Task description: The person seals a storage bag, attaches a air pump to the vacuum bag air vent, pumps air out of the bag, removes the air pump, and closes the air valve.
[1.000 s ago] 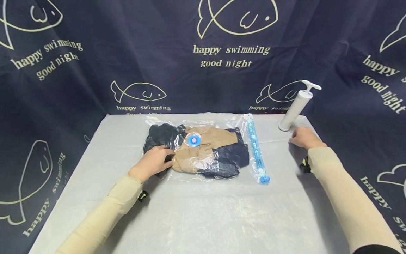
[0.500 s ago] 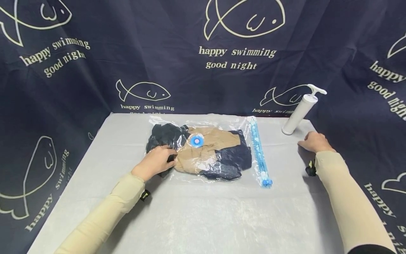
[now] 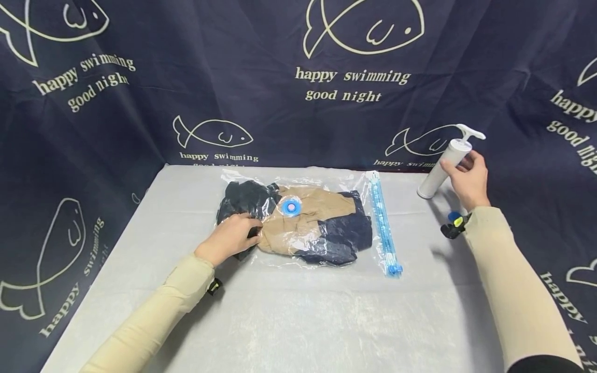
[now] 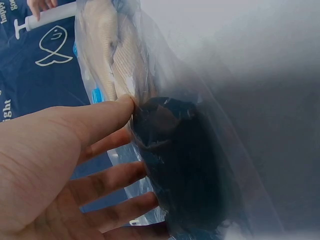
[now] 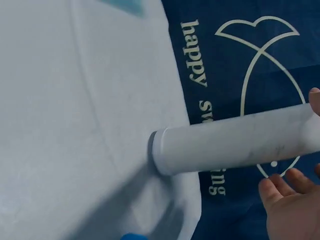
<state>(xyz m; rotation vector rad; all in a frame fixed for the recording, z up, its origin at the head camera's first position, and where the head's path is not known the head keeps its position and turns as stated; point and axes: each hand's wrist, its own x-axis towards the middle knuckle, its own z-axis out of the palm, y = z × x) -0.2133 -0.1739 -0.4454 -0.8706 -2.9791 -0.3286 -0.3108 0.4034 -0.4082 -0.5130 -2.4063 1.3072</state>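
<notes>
A clear vacuum storage bag lies flat on the table with black, tan and navy folded clothes inside. Its round blue valve faces up, and a blue zip strip with slider runs along its right end. My left hand rests on the bag's near left part; in the left wrist view its fingers are spread against the plastic. At the back right a white hand pump stands on the table. My right hand reaches around its upper barrel, thumb against it, fingers apart from it in the right wrist view.
A small round blue thing lies near my right wrist. The grey-white table cover ends just behind the bag and pump. Dark blue curtains with fish prints enclose the back and both sides.
My right hand has risen from the table in front of the pump to its upper barrel, uncovering the small blue thing. The left hand has stayed on the bag. The view has shifted slightly.
</notes>
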